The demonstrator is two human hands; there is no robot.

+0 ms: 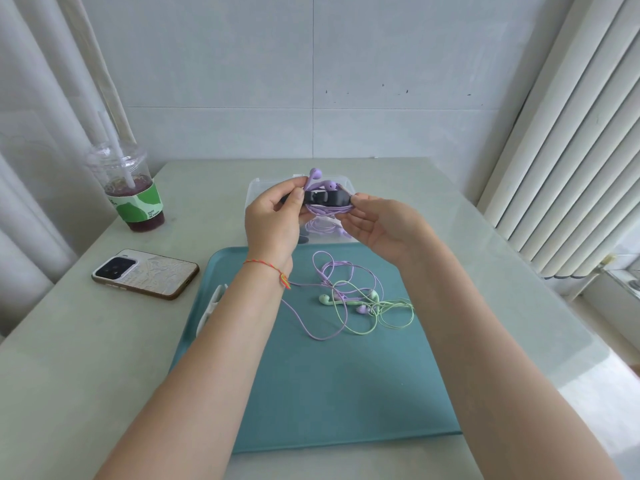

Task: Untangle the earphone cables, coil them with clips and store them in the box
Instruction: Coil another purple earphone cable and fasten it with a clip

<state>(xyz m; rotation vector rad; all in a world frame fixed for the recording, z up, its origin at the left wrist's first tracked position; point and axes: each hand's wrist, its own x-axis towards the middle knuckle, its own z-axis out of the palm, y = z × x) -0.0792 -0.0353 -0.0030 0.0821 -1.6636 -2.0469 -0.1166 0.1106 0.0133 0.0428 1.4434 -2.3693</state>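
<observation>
Phone and drink cup flank tray; both hands' grip pinches clipped purple coil.

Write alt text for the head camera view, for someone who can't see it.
Two hands, left hand and right hand, hold a coiled purple earphone wrapped in a black clip above a clear plastic box. Below, tangled purple and green earphone cables lie on a teal tray.

Hands around clipped purple earphones
</observation>
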